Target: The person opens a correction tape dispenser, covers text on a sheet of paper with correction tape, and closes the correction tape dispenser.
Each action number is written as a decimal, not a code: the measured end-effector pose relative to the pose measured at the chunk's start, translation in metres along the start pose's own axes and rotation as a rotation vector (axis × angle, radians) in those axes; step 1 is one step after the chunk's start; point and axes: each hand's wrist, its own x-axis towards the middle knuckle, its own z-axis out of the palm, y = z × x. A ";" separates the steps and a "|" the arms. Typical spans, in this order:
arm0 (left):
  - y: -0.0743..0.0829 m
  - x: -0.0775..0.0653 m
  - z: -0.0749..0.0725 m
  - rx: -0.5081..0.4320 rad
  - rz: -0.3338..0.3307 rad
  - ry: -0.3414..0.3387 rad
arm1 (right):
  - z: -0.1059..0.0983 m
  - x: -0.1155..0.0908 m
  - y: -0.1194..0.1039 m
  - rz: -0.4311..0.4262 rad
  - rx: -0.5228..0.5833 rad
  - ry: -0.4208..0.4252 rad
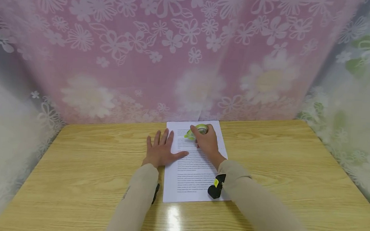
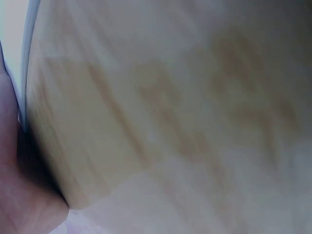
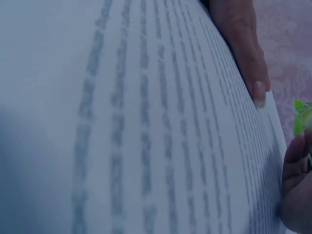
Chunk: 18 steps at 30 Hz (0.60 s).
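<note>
Curtained-off nook, kind of building unclear — pink flower-printed curtain (image 1: pixel 162 72) behind, pale floral curtains (image 1: pixel 361 114) either side, yellow-brown wood-grain table (image 1: pixel 91 159) between

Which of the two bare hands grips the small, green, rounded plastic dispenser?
The right hand grips the green dispenser; the left hand lies spread, partly on the white printed paper sheet.

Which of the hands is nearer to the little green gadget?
Right. The right hand holds the green gadget. The left hand lies apart from it, to its left, spread partly on the printed sheet.
</note>
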 end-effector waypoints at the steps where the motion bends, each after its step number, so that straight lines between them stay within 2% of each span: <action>1: 0.000 0.000 0.001 0.003 0.000 0.003 | 0.005 0.000 0.000 -0.013 -0.014 0.002; 6: 0.003 0.000 0.005 0.012 0.004 0.013 | 0.024 -0.001 0.001 -0.076 -0.062 0.030; 11: 0.003 0.002 0.010 0.020 0.007 0.009 | 0.027 0.000 0.010 -0.132 -0.108 0.057; 18: 0.003 -0.002 -0.005 0.065 -0.002 -0.011 | 0.028 0.002 0.006 -0.163 -0.082 0.008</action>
